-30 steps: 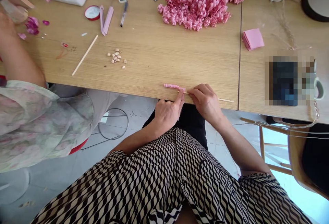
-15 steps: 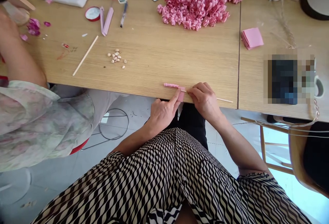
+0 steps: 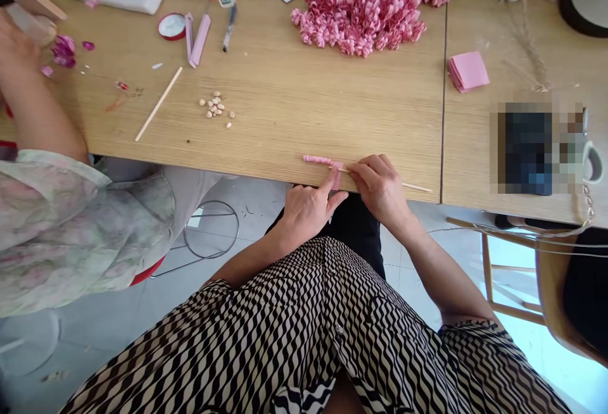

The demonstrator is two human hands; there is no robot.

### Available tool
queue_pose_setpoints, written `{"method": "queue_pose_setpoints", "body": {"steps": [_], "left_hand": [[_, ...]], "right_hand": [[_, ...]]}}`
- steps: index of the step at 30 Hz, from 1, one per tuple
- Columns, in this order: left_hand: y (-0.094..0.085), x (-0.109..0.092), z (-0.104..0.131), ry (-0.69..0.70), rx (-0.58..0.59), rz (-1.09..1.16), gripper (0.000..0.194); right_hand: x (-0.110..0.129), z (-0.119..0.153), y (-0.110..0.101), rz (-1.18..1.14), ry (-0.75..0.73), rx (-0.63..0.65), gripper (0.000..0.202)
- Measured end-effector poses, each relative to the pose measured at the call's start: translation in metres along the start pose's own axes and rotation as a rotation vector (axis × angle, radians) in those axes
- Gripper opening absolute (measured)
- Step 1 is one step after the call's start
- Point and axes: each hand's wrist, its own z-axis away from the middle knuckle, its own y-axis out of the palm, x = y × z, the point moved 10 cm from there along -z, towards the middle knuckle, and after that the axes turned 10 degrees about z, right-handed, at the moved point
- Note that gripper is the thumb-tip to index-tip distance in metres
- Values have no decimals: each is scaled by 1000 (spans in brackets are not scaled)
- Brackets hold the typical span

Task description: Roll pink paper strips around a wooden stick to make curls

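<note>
At the table's front edge, my right hand (image 3: 380,187) pinches a thin wooden stick (image 3: 417,187), whose end sticks out to the right of the hand. A piece of pink paper (image 3: 337,176) lies at the stick's left part, hanging slightly over the edge. My left hand (image 3: 311,208) has its index fingertip on this paper, with the thumb stretched out apart from it; its other fingers are partly curled. Just left of the paper, a narrow curled pink fringe (image 3: 316,159) rests on the wood. How it joins the paper is hard to see.
Curled pink paper fringes (image 3: 361,9) form a heap at the back. A pink paper stack (image 3: 468,71) lies right. Nuts or seeds (image 3: 215,107), a wooden stick (image 3: 158,104), a pen (image 3: 228,28) and a red-rimmed lid (image 3: 171,26) lie left. Another person's arm (image 3: 40,97) reaches in there.
My left thumb has moved right and away from the index finger, which stays on the pink paper. My right hand keeps its pinch on the stick, almost unmoved.
</note>
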Motion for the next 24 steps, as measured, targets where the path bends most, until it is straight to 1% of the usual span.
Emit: {"method": "queue_pose_setpoints", "body": {"steps": [3,7,11,15,19,22,24], "left_hand": [[0,0,-1,-3,-8,19,64],[3,0,-2,-24,35,22,62],[1,-1,-2,-37,26,60,59],[4,-2,-2,-32,41,63,64],[2,-2,-7,-22,4,100,59],[0,3,-5,-7,-21,147,54],[-8,8,-1,12,-81,225,48]], "right_hand": [[-1,0,0,-2,11,-11,27],[0,2,0,11,-1,-18,25],[1,3,-2,45,4,-43,25],[1,3,-1,41,25,-27,25],[-1,0,-2,18,39,1,26],[-3,-3,1,14,54,48,25],[-4,-5,3,21,61,74,26]]}}
